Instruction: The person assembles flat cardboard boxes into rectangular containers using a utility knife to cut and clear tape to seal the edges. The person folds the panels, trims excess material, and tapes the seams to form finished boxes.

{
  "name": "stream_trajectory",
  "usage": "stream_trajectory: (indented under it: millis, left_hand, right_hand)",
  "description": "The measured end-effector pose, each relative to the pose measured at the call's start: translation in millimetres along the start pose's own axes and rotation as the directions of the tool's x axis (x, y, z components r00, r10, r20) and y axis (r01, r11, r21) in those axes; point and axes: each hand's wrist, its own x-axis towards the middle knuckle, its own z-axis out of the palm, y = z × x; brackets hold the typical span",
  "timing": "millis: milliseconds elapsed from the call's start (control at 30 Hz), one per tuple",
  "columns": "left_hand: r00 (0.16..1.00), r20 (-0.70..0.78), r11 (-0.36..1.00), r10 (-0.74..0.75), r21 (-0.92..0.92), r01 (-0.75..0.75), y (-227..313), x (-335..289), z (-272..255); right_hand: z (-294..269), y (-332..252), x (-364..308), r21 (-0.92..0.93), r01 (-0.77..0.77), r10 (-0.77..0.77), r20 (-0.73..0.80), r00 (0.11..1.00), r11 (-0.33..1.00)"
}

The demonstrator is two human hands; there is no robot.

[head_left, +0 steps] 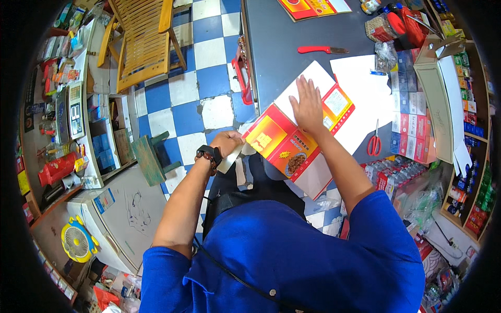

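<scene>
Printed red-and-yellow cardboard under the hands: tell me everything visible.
The printed cardboard looks like an opened-out carton: creased red-and-yellow panels, one with a picture of a food dish, beside plain white ones. It lies slanted on the dark grey table, its left end jutting past the table's left edge. The left hand pinches that end; the right hand lies on it, fingers spread, and the right forearm hides part.
</scene>
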Motion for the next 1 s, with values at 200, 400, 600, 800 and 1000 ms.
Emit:
stream_trajectory:
  millis: [200, 400, 600, 800, 1000]
  left_hand:
    - [0.999, 0.034, 0.996, 0.01, 0.092, -0.013, -3, -1, -3]
    - [0.996, 0.028, 0.974, 0.082, 0.211, -0.087, -10, -5, 2]
    - [0.988, -0.15, 0.94, -0.048, 0.328, 0.095, -24, -18, 1]
    - [0.993, -0.115, 0.992, 0.039, 0.126, -0.024, -40, -13, 2]
    - [0.995, -0.101, 0.998, -0.005, 0.055, 0.011, -36, -16, 2]
  right_hand:
    - [10, 33, 43, -0.137, -0.214, 0.223, 0.048, 0.974, 0.967]
    - [15, 32, 42, -0.179, -0.236, 0.247, 0.042, 0.968, 0.955]
    - [15, 31, 42, -0.161, -0.259, 0.27, 0.052, 0.961, 0.952]
    - [10, 45, 40, -0.028, -0.23, 0.231, 0.044, 0.972, 0.973]
    - [-78, 107, -38, 0.277, -0.36, 0.419, -0.195, 0.887, 0.891]
